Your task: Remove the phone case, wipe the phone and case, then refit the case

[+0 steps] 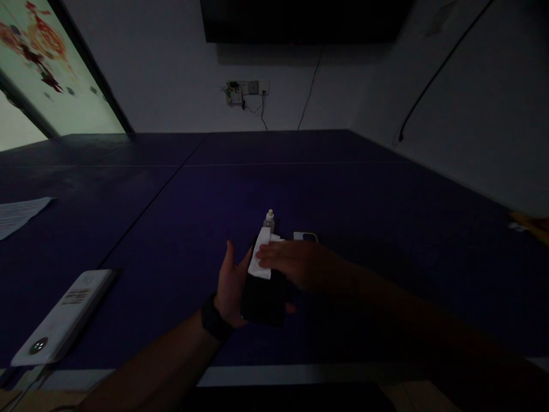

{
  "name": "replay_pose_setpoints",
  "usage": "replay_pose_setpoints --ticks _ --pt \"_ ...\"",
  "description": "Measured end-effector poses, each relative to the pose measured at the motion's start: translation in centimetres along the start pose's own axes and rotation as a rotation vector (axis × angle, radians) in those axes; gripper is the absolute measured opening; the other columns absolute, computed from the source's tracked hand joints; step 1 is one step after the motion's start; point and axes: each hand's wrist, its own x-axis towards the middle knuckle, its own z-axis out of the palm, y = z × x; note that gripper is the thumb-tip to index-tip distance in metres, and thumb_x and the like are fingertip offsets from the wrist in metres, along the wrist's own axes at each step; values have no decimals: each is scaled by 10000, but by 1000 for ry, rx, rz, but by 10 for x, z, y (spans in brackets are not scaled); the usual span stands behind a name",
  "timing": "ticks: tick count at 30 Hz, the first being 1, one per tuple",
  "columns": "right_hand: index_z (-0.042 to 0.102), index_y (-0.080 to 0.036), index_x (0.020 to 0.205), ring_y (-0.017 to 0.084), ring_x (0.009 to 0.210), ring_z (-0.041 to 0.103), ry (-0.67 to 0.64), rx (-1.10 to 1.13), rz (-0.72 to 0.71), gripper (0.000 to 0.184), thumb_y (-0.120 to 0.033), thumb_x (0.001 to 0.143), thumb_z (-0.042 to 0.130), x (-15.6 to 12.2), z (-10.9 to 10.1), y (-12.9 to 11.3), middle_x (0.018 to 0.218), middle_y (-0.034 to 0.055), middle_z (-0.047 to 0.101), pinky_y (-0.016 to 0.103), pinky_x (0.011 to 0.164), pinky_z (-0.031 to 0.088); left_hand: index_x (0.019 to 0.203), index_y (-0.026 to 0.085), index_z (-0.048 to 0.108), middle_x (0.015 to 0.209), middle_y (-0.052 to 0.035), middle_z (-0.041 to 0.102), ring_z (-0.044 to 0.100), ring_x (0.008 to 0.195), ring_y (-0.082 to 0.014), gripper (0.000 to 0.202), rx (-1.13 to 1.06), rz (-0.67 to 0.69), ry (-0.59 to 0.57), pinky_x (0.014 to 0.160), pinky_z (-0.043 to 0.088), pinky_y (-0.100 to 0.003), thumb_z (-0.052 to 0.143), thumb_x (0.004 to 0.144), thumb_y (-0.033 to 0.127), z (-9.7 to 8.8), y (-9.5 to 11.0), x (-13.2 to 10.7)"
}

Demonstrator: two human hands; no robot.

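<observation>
I see all this in a single view from the camera worn on my head, which faces forward and slants down over the tabletop [184, 223]. My left hand [231, 286] and right hand [302, 263] sit just below the middle of the picture, near the lens and seen from above. The view is wide, running from the tabletop's near edge [257, 375] to the wall [171, 86] beyond, where the top border cuts off a dark screen [309, 20].

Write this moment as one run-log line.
Left hand: holds dark phone from below | Right hand: on white cloth over phone | Beyond phone: small bottle | Table, left: white device, display lit
</observation>
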Motion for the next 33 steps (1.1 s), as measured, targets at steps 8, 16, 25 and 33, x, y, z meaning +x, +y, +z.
replay_pose_setpoints --ticks 8,16,25,33 --pt "709 -109 1075 154 1186 663 -11 26 -165 212 -151 998 516 -7 10 -36 1239 106 725 312 1095 489 1549 256 340 1218 -151 659 678 978 -297 773 11 74 89 893 494 -462 255 940 724 6 -2 1" --pt "697 -106 1098 227 1050 669 16 -217 26 219 -138 983 513 -6 -2 -15 1118 135 739 383 910 545 1556 296 297 1241 -148 636 658 1020 -315 743 7 54 25 846 529 -535 271 943 717 5 -2 -1" --pt "685 -111 1029 203 820 586 -64 -102 165 183 -114 966 513 -1 10 -7 892 93 676 325 711 479 1535 297 331 1203 -143 646 662 953 -296 720 34 45 -7 785 547 -493 315 943 706 -1 -4 0" --pt "671 -139 1004 183 807 580 -127 -13 30 182 -108 972 494 -6 -7 -24 888 71 673 309 722 477 1527 293 348 1150 -133 661 659 812 -243 751 8 45 -19 727 538 -414 343 918 733 -2 -6 4"
